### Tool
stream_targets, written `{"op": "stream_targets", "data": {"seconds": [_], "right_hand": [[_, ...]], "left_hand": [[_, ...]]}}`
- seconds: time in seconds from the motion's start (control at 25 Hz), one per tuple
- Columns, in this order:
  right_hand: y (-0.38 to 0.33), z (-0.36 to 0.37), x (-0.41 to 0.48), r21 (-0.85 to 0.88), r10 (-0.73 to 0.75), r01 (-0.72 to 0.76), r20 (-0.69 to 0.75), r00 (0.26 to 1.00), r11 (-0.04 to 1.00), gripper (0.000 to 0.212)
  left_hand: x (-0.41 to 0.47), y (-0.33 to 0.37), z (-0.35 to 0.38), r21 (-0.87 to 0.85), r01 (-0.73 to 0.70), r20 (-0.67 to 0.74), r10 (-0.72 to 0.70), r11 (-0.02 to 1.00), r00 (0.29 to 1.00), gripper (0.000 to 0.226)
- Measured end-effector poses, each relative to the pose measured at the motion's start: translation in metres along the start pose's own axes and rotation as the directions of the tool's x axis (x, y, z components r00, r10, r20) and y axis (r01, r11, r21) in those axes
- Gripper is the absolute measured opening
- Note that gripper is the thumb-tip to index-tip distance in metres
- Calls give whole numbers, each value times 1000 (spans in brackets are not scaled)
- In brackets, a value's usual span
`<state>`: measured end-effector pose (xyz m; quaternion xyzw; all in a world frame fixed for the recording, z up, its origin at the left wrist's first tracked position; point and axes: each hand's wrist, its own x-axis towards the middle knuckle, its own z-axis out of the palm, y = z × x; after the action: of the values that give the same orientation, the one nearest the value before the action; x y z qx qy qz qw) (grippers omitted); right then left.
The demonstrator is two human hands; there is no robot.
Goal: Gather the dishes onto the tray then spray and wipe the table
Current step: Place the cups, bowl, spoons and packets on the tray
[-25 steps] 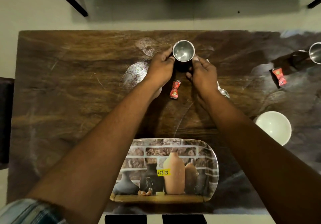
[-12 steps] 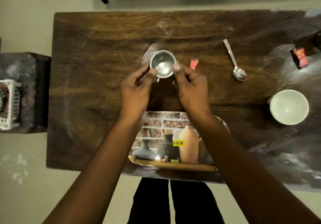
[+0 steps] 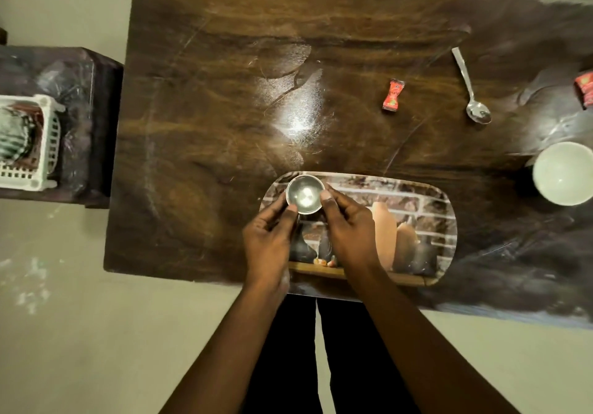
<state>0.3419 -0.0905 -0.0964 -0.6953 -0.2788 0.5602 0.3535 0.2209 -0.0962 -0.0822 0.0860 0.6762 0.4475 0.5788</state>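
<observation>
A small steel cup (image 3: 304,194) is over the far left corner of the picture-printed tray (image 3: 426,208), which lies at the near edge of the dark wooden table (image 3: 205,118). My left hand (image 3: 269,243) and my right hand (image 3: 348,230) both grip the cup from its sides. Whether the cup rests on the tray I cannot tell. A steel spoon (image 3: 470,89) lies on the table at the far right. A white bowl (image 3: 563,173) stands at the right edge.
A red sachet (image 3: 392,95) lies on the table beyond the tray, and another red sachet (image 3: 584,90) is at the right border. A white plastic basket (image 3: 32,144) sits on a dark side stand (image 3: 93,118) to the left. Wet smears shine mid-table.
Both hands have brought the steel cup from the far middle of the table back toward me, over the tray's far left corner. The view has shifted left, showing the basket.
</observation>
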Motion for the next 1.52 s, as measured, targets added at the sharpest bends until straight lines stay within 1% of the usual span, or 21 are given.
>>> {"op": "stream_targets", "data": {"seconds": [0.2, 0.4, 0.6, 0.72, 0.84, 0.92, 1.0, 1.08, 1.16, 1.36, 1.44, 1.52], "right_hand": [[2, 3, 1, -61, -31, 32, 3, 1000, 998, 35], [10, 9, 0, -77, -59, 58, -14, 998, 995, 37], [14, 11, -1, -73, -66, 64, -23, 998, 995, 41], [12, 13, -4, -20, -50, 49, -31, 998, 999, 37], [-1, 9, -7, 39, -5, 8, -63, 998, 999, 39], [-14, -3, -10, 84, -3, 12, -98, 995, 996, 39], [-29, -23, -10, 98, -30, 44, -134, 990, 994, 36], [-44, -52, -7, 120, -70, 92, -176, 982, 989, 33], [-56, -92, 0, 134, -109, 144, -242, 964, 980, 30], [-75, -223, 32, 149, -137, 215, -414, 900, 965, 22], [-79, -276, 46, 159, -119, 223, -493, 862, 962, 22], [-82, -332, 61, 186, -90, 231, -560, 824, 955, 20]], "left_hand": [[-2, -8, -3, -55, -9, -8, 8, 998, 1000, 35], [0, -8, -5, -54, -12, -27, 11, 998, 1000, 37], [0, -9, -6, -27, -4, -17, 4, 1000, 1000, 35], [-1, -9, -7, 12, -9, -44, 9, 1000, 999, 37], [-7, 2, -3, 140, -64, -93, 77, 988, 993, 38], [-12, 16, 4, 234, -146, -122, 178, 961, 976, 35], [-13, 30, 18, 307, -245, -108, 289, 920, 951, 35], [-14, 41, 39, 365, -345, -25, 379, 865, 925, 35], [-15, 45, 74, 403, -423, 105, 418, 811, 902, 32], [-19, 28, 193, 409, -525, 391, 376, 746, 840, 29], [-21, 18, 244, 425, -559, 475, 350, 712, 808, 27], [-27, 7, 298, 444, -590, 528, 336, 675, 780, 27]]}}
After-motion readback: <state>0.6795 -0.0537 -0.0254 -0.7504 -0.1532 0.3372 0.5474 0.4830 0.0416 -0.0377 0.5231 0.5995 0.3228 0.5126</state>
